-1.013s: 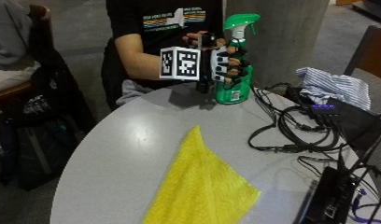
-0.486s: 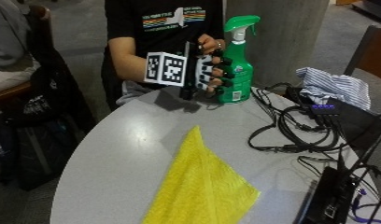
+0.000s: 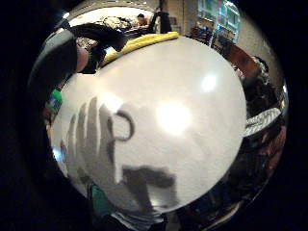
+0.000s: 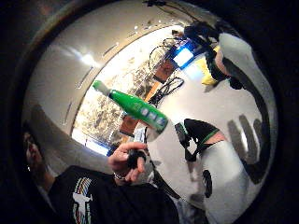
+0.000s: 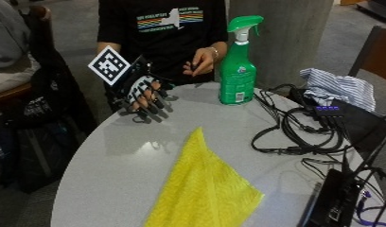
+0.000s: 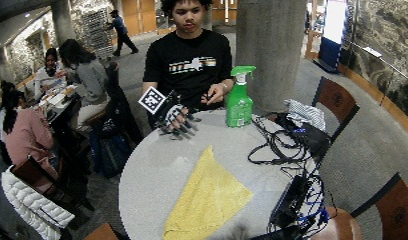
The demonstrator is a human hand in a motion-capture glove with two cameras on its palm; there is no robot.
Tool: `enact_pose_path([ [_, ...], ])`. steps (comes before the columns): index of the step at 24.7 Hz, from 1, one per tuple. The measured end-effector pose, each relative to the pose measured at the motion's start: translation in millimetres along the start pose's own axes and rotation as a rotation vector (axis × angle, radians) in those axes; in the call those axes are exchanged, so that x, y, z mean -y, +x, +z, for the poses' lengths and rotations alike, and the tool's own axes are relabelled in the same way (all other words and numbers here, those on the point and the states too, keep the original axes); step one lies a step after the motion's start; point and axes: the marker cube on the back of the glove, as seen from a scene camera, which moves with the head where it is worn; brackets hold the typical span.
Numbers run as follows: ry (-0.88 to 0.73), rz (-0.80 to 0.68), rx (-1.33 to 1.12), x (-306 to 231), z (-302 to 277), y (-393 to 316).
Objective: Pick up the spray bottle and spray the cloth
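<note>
Round and pale grey, the table [image 5: 136, 142] stands beside a concrete pillar [image 5: 281, 38] in a busy hall, and over its far edge hovers the gloved right hand [image 5: 143, 94], fingers spread and hanging relaxed, holding nothing. A second ago that hand was wrapped round the spray bottle [image 5: 238, 61]; half a second ago it was already sliding off to the side, and now it hangs well apart from the bottle, which stands upright and alone on the far edge of the table, in front of the seated person's bare hand [image 5: 200, 61]. The little finger side palm view shows only bare tabletop and the shadow of splayed fingers, which fits a hand over the surface and clear of everything. That looks like a release, not a lift, so the pick-up appears not yet done and the hand would have to go back to the bottle before any spraying. The yellow cloth [image 5: 202, 189] lies flat toward the near edge, its pointed tip aimed at the middle of the table, untouched. Along the right-hand edge run loops of black cables [image 5: 293, 132], a dark device [image 5: 335, 203] at the near right, and a striped cloth bundle [image 5: 337, 87] at the far right. Behind, other people sit at neighbouring tables.
</note>
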Motion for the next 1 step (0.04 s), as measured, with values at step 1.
enact_pose_path([
  [1,0.01,0.0,-0.006,-0.5,-1.0,2.6],
])
